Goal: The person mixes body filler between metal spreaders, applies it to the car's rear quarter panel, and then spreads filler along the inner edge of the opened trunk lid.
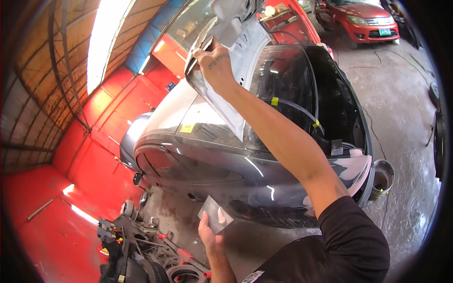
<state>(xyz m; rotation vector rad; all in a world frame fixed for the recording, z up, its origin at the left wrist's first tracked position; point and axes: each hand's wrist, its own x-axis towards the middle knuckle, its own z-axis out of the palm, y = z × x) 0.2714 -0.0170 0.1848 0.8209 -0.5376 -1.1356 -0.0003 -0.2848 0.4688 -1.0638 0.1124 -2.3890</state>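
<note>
Low in the middle, my left hand point(207, 231) grips a flat grey plate point(210, 210) that carries a smooth whitish dollop like body putty point(222, 216). My right arm reaches far up across the car, and my right hand point(215, 65) is closed at the edge of the raised trunk lid point(231, 120). Its fingertips are pinched around something small and dark, too unclear to name. The lid's inner side is pale grey and white. Below it stands the dark car body point(207, 165), with dull sanded areas and a pinkish patch point(351, 167) at the rear corner.
Jumbled car parts point(141, 240) lie on the floor at lower left beside a red wall point(99, 137). A bucket point(382, 177) stands by the rear corner. A red car point(361, 19) is parked at the back right. A hose point(373, 66) crosses the concrete floor.
</note>
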